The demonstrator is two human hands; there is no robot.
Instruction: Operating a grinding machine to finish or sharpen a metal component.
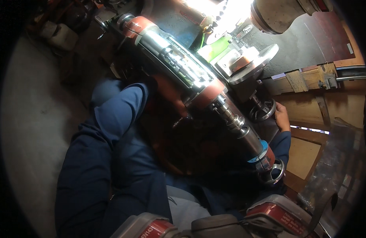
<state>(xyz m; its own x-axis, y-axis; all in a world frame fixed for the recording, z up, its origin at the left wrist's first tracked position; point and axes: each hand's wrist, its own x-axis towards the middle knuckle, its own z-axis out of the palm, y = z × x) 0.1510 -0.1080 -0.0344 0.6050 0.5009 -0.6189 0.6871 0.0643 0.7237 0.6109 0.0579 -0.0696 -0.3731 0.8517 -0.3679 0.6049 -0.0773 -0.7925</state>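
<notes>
While right hand (282,118) reaches out, grip curled on the rim of a metal handwheel (265,110), right of long machine (179,63), left sleeve (117,117) bent inward, left hand (168,90) shadowed, cannot tell its grip, red labels (284,216) white-lettered below.

Left arm (87,150) bent, left hand (170,93) shadowed, right hand (282,118) curled

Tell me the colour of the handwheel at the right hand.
The handwheel is silvery grey; head view shows it best.

Right grip (282,118) on metal handwheel (265,108), 2 blue sleeves (86,170), lit red-and-silver machine (153,42)
</notes>
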